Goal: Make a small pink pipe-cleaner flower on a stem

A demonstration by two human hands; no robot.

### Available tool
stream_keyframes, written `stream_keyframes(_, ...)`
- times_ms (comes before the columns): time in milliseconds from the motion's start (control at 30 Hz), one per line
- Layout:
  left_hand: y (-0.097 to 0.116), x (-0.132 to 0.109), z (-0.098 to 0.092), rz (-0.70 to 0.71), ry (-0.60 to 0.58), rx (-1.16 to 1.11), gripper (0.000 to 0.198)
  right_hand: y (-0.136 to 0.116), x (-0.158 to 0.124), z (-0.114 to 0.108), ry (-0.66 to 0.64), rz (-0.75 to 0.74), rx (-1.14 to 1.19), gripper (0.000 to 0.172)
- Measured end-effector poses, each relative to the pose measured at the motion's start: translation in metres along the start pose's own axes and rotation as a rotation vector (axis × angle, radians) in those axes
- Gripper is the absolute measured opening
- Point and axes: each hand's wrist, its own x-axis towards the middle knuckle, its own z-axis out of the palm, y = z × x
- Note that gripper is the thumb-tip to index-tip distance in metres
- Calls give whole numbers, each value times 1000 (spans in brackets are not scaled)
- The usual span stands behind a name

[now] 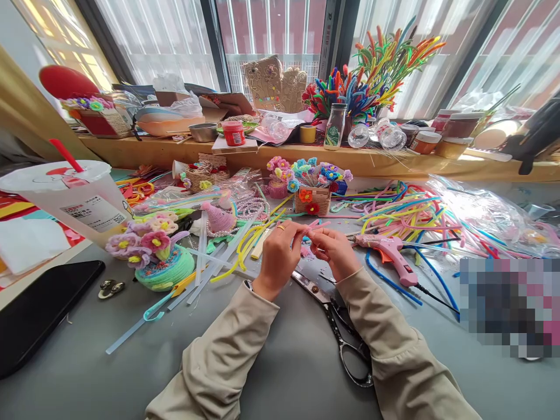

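My left hand [282,251] and my right hand [333,249] meet above the middle of the table, fingertips pinched together. Between them is a short piece of pink pipe cleaner [321,224], mostly hidden by the fingers. Under my wrists lie large black-handled scissors [326,300], their blades pointing away from me. A pink glue gun [387,251] rests on its side to the right of my right hand. Yellow pipe cleaners [249,239] and clear glue sticks [212,268] spread to the left of my left hand.
A basket of pipe-cleaner flowers [312,199] stands just beyond my hands. At left are a drink cup [87,201], a flowered green pot [164,269] and a black phone [48,315]. Loose pipe cleaners [402,213] heap at right. Jars and boxes line the wooden sill [175,153].
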Motion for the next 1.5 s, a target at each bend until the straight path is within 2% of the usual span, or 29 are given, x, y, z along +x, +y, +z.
stream_keyframes(67,0,0,0,-36,-2,-43,13,-1,0,-2,-25,29,15,21)
stream_keyframes(167,-4,0,0,-168,-10,-209,17,-2,0,-3,-30,-26,-19,23)
stream_keyframes(300,-8,2,-1,-328,-47,-431,21,-5,-1,-5,-59,11,104,25)
stream_keyframes(400,-9,3,-1,-385,-88,-504,21,-6,-2,-5,-35,34,141,24)
stream_keyframes(867,-6,2,2,-470,-166,-622,23,2,1,-4,24,-27,-7,28)
stream_keyframes(1267,-6,1,1,-419,-166,-610,21,2,2,-7,-124,167,222,32)
stream_keyframes(1500,-5,1,1,-416,-164,-600,21,1,3,-5,-154,185,290,27)
